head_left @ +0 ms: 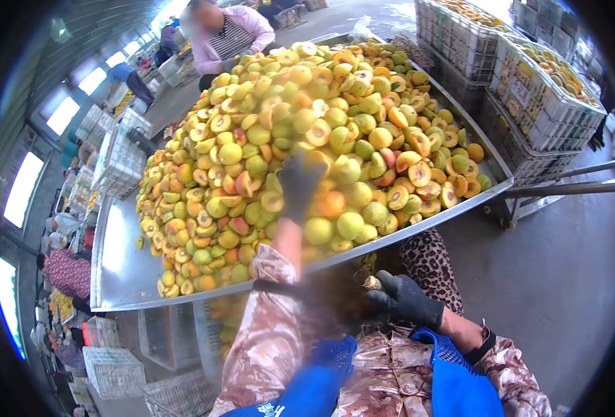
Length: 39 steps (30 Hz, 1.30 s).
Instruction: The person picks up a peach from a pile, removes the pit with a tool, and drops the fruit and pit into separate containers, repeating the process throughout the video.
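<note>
Fruit heap (307,125) on the table (123,271) — crates (530,90) behind, right.

Peaches (335,118) at twelve o'clock were yellow-green and orange; the left hand (300,182) and right hand (403,300) were black-gloved

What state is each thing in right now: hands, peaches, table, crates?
Peach pile: heaped high, mostly halved.
Left hand: gloved, stretched onto the pile, blurred.
Right hand: gloved, closed on a small object.
Metal table: loaded with the pile.
Crates: stacked, filled with fruit.
</note>
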Available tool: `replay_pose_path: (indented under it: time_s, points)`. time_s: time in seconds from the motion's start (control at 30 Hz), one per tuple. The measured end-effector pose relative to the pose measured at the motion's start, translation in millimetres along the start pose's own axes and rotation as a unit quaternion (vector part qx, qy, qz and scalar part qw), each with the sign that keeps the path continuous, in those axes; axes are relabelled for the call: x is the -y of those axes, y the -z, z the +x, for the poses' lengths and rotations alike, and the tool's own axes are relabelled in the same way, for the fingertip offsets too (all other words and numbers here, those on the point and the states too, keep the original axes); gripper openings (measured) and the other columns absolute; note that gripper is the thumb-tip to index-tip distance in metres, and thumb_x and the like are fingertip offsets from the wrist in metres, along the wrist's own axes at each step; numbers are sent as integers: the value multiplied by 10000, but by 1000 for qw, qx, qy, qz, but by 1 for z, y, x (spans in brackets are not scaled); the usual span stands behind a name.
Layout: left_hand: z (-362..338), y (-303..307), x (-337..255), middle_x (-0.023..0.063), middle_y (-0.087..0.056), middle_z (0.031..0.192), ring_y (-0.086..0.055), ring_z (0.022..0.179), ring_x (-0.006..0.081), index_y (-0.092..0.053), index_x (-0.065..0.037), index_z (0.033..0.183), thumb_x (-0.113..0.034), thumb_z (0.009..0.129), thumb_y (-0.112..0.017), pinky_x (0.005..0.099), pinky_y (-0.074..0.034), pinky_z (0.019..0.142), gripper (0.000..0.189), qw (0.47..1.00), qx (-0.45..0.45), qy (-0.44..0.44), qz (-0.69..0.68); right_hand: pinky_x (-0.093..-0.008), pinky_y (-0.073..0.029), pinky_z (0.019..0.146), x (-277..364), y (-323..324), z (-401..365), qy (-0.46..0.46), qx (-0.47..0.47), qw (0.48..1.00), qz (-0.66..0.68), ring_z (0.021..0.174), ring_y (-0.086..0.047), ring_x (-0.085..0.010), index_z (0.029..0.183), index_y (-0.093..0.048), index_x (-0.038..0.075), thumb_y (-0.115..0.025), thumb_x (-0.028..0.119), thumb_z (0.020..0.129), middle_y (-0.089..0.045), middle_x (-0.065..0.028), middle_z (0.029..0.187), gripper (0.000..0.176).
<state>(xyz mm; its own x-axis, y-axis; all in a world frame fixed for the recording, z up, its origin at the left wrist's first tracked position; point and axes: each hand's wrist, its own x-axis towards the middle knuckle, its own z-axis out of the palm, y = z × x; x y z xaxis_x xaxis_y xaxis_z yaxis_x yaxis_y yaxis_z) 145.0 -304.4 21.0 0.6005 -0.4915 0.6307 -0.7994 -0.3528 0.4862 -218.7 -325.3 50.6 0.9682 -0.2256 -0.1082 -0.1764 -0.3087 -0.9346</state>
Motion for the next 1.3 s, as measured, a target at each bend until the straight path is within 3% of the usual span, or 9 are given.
replay_pose_path:
  time_s: [0.07,0.17,0.2,0.3,0.53,0.77,0.93,1.03,1.3]
  points:
    - [7,-7,-30,139,-653,1208,-639,1042,290,-648,-20,1278,-224,783,-856,390,-505,941,575,997,48,-60,26,-465,-522,723,-3,10,-7,1,-34,999,30,836,-699,-399,1096,-617,35,-632,413,976,-681,-235,884,396]
    - [-12,4,-56,172,-631,1173,-601,1025,343,-661,-13,1148,-241,725,-810,438,-475,951,503,983,74,-16,-167,-445,-526,716,2,17,-5,6,-81,995,56,824,-703,-381,1115,-615,28,-640,341,981,-683,-230,880,342]
    - [-23,12,-58,106,-671,1126,-644,1058,257,-677,3,1160,-149,743,-854,375,-530,910,478,987,50,11,-156,-439,-528,713,8,17,1,9,-92,994,61,820,-705,-376,1119,-616,25,-642,317,982,-685,-228,879,323]
    - [-52,68,-89,95,-671,1136,-667,1047,222,-640,-26,1230,-94,912,-734,408,-593,935,339,704,-16,303,-641,-445,-525,701,42,12,21,86,-129,985,76,805,-702,-389,1096,-615,21,-661,293,975,-680,-233,864,302]
    - [-107,123,-153,158,-624,1243,-620,1201,336,-579,-17,1280,-383,1095,-471,483,-549,1023,424,578,-10,347,-738,-541,-468,667,52,-25,63,122,-170,978,29,771,-629,-488,990,-543,19,-639,296,977,-637,-263,791,293]
    - [-119,130,-156,177,-624,1233,-622,1177,313,-576,6,1253,-397,1117,-397,416,-551,975,462,702,24,293,-648,-518,-486,698,53,-37,52,126,-161,971,128,857,-631,-490,1011,-544,2,-647,267,974,-643,-268,869,286]
    - [-111,145,-184,221,-654,1179,-653,1108,307,-599,25,1194,-396,1114,-406,403,-566,929,469,733,-11,291,-615,-502,-502,733,52,-33,48,164,-157,973,51,876,-645,-473,1071,-540,3,-649,248,967,-647,-265,901,288]
    - [-112,145,-183,231,-674,1136,-676,1057,313,-615,30,1142,-386,1113,-415,405,-567,928,462,807,-2,230,-545,-502,-515,766,42,-31,46,173,-144,974,31,919,-655,-472,1133,-536,4,-642,258,967,-661,-271,947,321]
    - [-110,143,-189,209,-659,1186,-663,1100,310,-613,40,1147,-378,1111,-421,414,-543,979,461,811,0,229,-538,-505,-516,794,36,-30,49,191,-150,969,45,953,-659,-462,1148,-538,8,-597,268,983,-666,-258,917,314]
